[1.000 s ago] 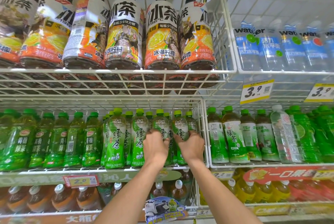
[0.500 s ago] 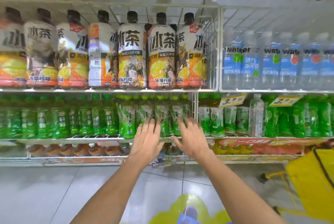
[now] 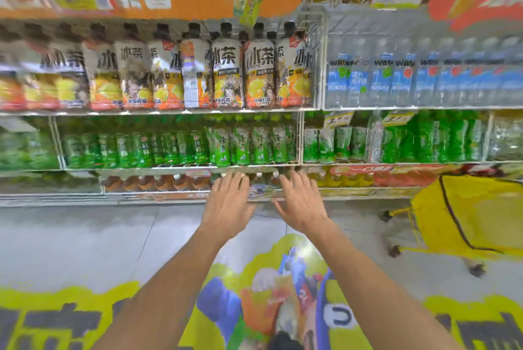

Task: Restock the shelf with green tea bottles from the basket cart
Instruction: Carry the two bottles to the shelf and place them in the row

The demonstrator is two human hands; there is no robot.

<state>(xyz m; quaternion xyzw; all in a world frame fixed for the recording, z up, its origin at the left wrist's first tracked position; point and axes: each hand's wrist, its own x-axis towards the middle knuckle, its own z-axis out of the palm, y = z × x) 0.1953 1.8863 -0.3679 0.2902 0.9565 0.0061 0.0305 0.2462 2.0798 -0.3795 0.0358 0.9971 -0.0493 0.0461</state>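
Observation:
A row of green tea bottles (image 3: 249, 146) with green and white labels stands upright on the white wire shelf (image 3: 181, 166) in the middle of the view. My left hand (image 3: 227, 202) and my right hand (image 3: 301, 204) hover side by side below and in front of that row, fingers spread, holding nothing. Both are well clear of the bottles. The yellow basket cart (image 3: 469, 214) stands on the floor at the right, its inside hidden from here. The picture is blurred by motion.
Above the green tea stand iced tea bottles (image 3: 226, 72) and water bottles (image 3: 396, 81). Brown tea bottles (image 3: 158, 182) fill the bottom shelf. More green bottles (image 3: 424, 140) stand right of the divider. A colourful floor sticker (image 3: 283, 298) lies on the grey tiles beneath my arms.
My hands let go of the green tea bottles and drew back from the shelf, opening. The view pulled away, so the floor and yellow cart came into sight.

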